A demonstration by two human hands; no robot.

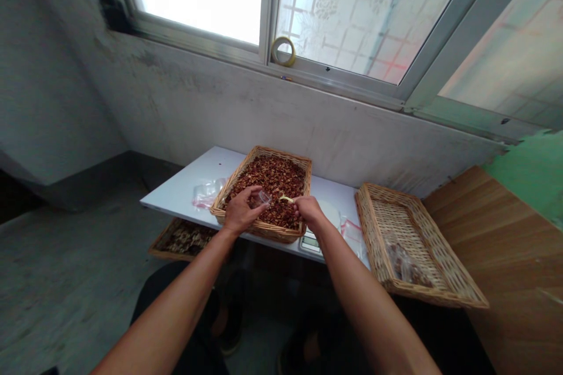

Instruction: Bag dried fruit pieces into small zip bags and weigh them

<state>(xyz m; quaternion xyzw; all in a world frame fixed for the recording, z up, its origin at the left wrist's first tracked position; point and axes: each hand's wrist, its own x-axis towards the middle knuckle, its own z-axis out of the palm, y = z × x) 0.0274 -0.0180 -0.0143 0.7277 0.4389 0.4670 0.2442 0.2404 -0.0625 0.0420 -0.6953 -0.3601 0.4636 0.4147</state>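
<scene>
Two hands were above the wicker basket [267, 151] of dried red pieces [275, 179]. The left hand [240, 211] pinched a small clear plastic thing [264, 197], which pointed to the right. The right hand [309, 212] held closely a thin yellow piece [285, 199], which pointed left; I could not make out its whole shape.
</scene>
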